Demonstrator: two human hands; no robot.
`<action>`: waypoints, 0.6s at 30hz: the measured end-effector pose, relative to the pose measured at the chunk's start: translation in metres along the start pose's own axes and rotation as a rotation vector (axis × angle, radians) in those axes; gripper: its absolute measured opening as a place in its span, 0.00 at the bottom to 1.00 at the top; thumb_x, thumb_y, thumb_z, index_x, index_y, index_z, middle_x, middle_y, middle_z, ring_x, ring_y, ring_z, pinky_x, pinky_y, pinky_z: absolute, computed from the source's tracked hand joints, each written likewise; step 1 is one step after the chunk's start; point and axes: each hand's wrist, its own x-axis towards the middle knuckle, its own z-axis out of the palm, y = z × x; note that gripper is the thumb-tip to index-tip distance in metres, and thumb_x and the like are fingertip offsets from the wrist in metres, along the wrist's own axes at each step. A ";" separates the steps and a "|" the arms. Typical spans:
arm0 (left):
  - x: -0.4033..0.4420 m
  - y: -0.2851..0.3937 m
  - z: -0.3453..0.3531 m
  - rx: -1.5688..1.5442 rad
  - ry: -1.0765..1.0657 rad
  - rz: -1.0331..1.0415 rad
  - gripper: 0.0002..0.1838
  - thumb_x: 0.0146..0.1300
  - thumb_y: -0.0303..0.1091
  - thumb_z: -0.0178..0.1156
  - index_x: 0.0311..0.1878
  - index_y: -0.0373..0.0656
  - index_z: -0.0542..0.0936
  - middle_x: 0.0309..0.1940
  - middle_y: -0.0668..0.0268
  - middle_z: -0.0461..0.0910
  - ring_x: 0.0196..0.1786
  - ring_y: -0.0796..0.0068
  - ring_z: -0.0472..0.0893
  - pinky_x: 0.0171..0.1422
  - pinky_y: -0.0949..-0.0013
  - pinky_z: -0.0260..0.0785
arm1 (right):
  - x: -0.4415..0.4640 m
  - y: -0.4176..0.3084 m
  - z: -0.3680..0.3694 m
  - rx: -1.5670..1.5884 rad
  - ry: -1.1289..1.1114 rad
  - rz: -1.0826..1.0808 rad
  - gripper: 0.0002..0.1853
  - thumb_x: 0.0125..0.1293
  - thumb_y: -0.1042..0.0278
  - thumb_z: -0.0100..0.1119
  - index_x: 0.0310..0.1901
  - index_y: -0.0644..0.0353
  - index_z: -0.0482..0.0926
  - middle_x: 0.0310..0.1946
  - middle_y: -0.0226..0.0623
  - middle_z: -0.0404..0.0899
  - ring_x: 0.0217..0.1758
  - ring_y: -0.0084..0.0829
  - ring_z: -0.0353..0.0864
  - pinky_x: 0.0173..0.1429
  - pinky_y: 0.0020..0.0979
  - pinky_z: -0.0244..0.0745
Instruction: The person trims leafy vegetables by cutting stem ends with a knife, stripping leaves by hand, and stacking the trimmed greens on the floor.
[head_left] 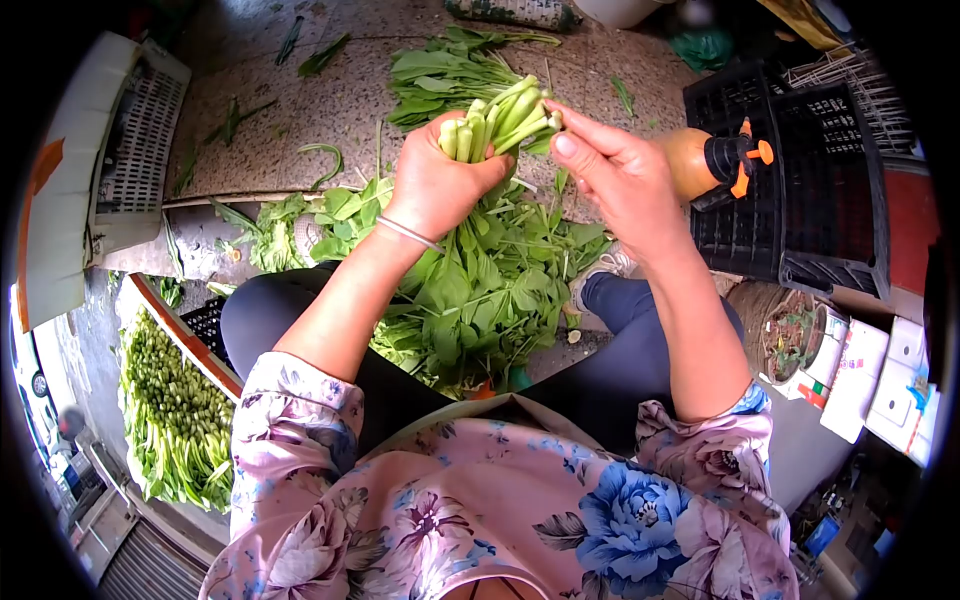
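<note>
My left hand (pixel 440 170) is wrapped round a bunch of leafy greens (pixel 500 118), its pale cut stalk ends pointing up and to the right. At the right side of that bunch, the thumb and forefinger of my right hand (pixel 625 175) close at the tip of one stalk; the exact contact is partly hidden. Behind the bunch, more leafy greens (pixel 445 80) lie on the speckled surface. Below my hands, a large heap of loose leaves (pixel 480 290) fills the space between my knees.
Many bundled greens (pixel 175 410) stand packed at the left. A white plastic crate (pixel 140 150) is at the upper left. On the right are an orange spray bottle (pixel 690 160), black crates (pixel 830 190) and white boxes (pixel 885 390). Scattered leaves (pixel 235 118) lie on the speckled slab (pixel 330 100).
</note>
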 end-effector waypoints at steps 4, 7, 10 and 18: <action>0.002 -0.005 -0.001 -0.206 -0.027 -0.116 0.11 0.44 0.25 0.67 0.31 0.39 0.76 0.25 0.72 0.76 0.26 0.84 0.73 0.33 0.77 0.68 | 0.002 -0.003 -0.013 -0.240 0.201 -0.189 0.17 0.61 0.65 0.58 0.52 0.56 0.75 0.24 0.21 0.72 0.26 0.10 0.64 0.30 0.16 0.63; -0.002 0.002 -0.007 -0.448 -0.089 -0.238 0.12 0.46 0.21 0.65 0.35 0.38 0.76 0.28 0.69 0.77 0.28 0.80 0.76 0.34 0.75 0.71 | 0.003 -0.005 -0.010 -0.218 0.290 -0.243 0.19 0.62 0.68 0.56 0.55 0.56 0.72 0.22 0.20 0.68 0.25 0.10 0.61 0.28 0.16 0.59; -0.004 0.009 -0.009 -0.634 -0.187 -0.343 0.14 0.48 0.19 0.63 0.40 0.37 0.75 0.29 0.66 0.78 0.31 0.75 0.79 0.36 0.72 0.75 | 0.009 0.016 -0.021 -0.126 0.240 -0.221 0.23 0.62 0.70 0.55 0.59 0.56 0.67 0.20 0.19 0.64 0.25 0.11 0.60 0.32 0.16 0.60; -0.005 0.014 -0.005 -0.760 -0.298 -0.414 0.15 0.48 0.20 0.63 0.41 0.37 0.75 0.30 0.64 0.78 0.31 0.74 0.80 0.37 0.71 0.75 | 0.006 0.006 -0.013 -0.233 0.237 0.061 0.28 0.57 0.60 0.62 0.51 0.75 0.70 0.34 0.40 0.77 0.25 0.19 0.73 0.30 0.20 0.70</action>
